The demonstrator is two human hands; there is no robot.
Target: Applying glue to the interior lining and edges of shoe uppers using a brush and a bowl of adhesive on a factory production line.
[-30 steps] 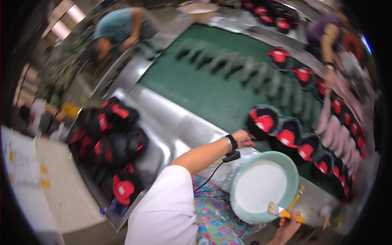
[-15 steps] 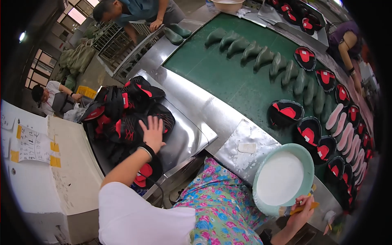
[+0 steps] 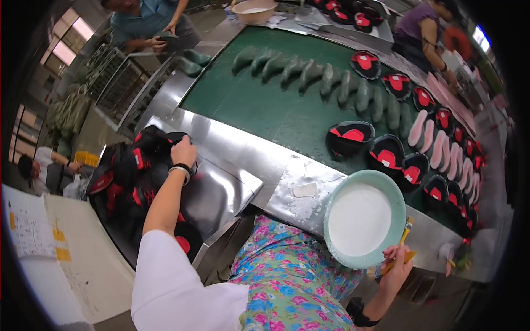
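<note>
My left hand (image 3: 184, 153) is closed on the edge of a black-and-red shoe upper (image 3: 156, 136) at the top of a pile on the metal surface; the fingertips are partly hidden. My right hand (image 3: 395, 268) grips a paintbrush (image 3: 407, 257) by its yellow handle, beside the rim of a pale green basin (image 3: 335, 249). White liquid (image 3: 359, 218) fills much of that basin. A second yellow-handled brush (image 3: 406, 231) shows at the basin's right side; whether my fingers touch it I cannot tell.
A green conveyor belt (image 3: 221, 102) carries a row of dark green shoe lasts (image 3: 309, 74), several black-and-red uppers (image 3: 349, 138) and pink insoles (image 3: 440, 149). A white card (image 3: 305, 190) lies left of the basin. Co-workers stand at far left (image 3: 149, 25) and far right (image 3: 419, 33).
My left hand, spread over the pile before, has moved to its far edge and closed on an upper. The view has shifted. The far-left co-worker now holds a dark green last.
</note>
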